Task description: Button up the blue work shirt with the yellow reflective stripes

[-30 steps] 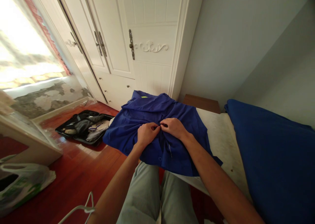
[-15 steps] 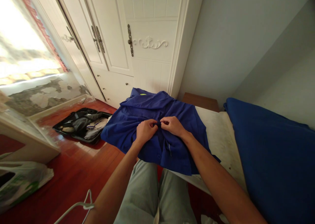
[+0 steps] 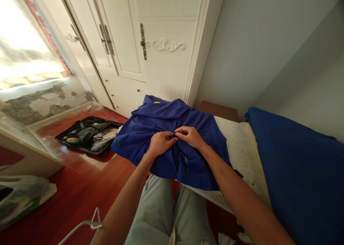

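Observation:
A blue shirt lies spread over a pale covered surface in front of my legs, its folds gathered toward the middle. My left hand pinches the shirt's front edge, thumb pointing right. Close against it, my right hand pinches the same edge from the other side. The fingertips of both hands almost meet over the front opening, and the small bit of cloth or button between them is hidden. A short light mark shows on the shirt below my right hand.
Right of the shirt are the pale sheet and a large folded blue cloth. An open suitcase with clothes lies on the red floor. A white wardrobe stands ahead. At left are a plastic bag and a white hanger.
My left thumb and fingertips have shifted slightly right, closer to my right hand. Both hands keep their pinch on the shirt front. The view has moved a little.

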A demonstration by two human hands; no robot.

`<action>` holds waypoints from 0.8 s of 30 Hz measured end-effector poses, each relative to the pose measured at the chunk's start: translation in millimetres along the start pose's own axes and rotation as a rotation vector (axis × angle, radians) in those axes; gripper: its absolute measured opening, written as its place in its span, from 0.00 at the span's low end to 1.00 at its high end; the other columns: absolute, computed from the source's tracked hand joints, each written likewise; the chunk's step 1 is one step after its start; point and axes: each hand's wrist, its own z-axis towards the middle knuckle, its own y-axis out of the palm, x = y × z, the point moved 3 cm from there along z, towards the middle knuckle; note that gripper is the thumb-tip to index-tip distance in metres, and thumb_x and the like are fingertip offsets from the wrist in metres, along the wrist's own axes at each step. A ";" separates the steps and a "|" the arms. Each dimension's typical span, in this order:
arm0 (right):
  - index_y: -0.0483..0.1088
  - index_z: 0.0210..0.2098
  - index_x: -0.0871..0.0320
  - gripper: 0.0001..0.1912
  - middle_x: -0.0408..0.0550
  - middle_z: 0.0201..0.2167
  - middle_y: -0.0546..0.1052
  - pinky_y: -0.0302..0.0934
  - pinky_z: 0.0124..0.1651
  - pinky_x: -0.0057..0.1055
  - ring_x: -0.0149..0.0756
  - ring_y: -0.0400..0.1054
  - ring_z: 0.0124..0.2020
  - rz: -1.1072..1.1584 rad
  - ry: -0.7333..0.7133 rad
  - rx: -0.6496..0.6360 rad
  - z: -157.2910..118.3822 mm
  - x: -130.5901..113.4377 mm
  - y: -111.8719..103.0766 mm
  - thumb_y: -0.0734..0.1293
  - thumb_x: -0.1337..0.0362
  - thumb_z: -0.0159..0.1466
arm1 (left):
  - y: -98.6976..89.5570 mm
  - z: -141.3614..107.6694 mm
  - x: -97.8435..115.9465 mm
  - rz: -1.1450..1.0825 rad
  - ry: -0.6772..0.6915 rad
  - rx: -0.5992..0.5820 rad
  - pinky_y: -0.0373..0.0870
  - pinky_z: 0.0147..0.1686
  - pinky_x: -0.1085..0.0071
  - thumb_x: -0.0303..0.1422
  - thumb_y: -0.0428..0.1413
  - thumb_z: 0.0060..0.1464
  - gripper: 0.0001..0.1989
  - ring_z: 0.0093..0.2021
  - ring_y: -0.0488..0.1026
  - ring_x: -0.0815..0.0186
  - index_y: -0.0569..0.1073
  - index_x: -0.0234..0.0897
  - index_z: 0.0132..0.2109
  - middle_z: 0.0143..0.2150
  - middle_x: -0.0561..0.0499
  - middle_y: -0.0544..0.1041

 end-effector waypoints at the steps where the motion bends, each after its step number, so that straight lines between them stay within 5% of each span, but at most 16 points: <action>1: 0.77 0.41 0.65 0.19 0.48 0.36 0.77 0.61 0.39 0.20 0.27 0.70 0.35 -0.009 -0.008 0.008 0.4 0.0 0.2 0.67 0.56 0.59 | 0.0 0.2 0.1 0.004 -0.020 0.012 0.51 0.27 0.72 0.47 0.55 0.54 0.18 0.25 0.66 0.69 0.81 0.42 0.43 0.24 0.55 0.73; 6: 0.77 0.42 0.64 0.18 0.48 0.40 0.77 0.63 0.47 0.23 0.30 0.71 0.41 -0.044 -0.059 -0.042 2.1 -3.4 -1.4 0.66 0.56 0.61 | 0.4 0.7 -0.7 -0.056 -0.022 -0.002 0.52 0.27 0.73 0.43 0.54 0.56 0.15 0.25 0.65 0.70 0.81 0.42 0.42 0.23 0.56 0.71; 14: 0.71 0.40 0.66 0.15 0.46 0.36 0.73 0.58 0.44 0.22 0.26 0.65 0.37 -0.091 -0.064 0.011 4.4 -6.4 1.8 0.59 0.61 0.63 | 5.1 3.9 -12.2 -0.322 0.023 0.003 0.53 0.25 0.75 0.40 0.56 0.53 0.15 0.24 0.60 0.72 0.81 0.38 0.43 0.23 0.55 0.70; 19: 0.70 0.37 0.66 0.16 0.44 0.31 0.71 0.57 0.38 0.21 0.24 0.62 0.31 0.046 0.050 0.081 5.8 -7.4 -5.1 0.61 0.58 0.58 | 8.1 5.1 -18.1 -0.609 -0.013 0.026 0.51 0.22 0.76 0.36 0.57 0.48 0.16 0.21 0.56 0.74 0.80 0.32 0.41 0.21 0.55 0.66; 24: 0.68 0.32 0.65 0.19 0.41 0.25 0.67 0.51 0.29 0.19 0.21 0.56 0.24 0.254 0.175 0.127 5.0 -8.6 -16.6 0.66 0.55 0.49 | 4.7 1.0 -16.4 -0.648 -0.023 0.090 0.49 0.21 0.77 0.34 0.57 0.47 0.15 0.20 0.54 0.75 0.78 0.31 0.41 0.19 0.59 0.60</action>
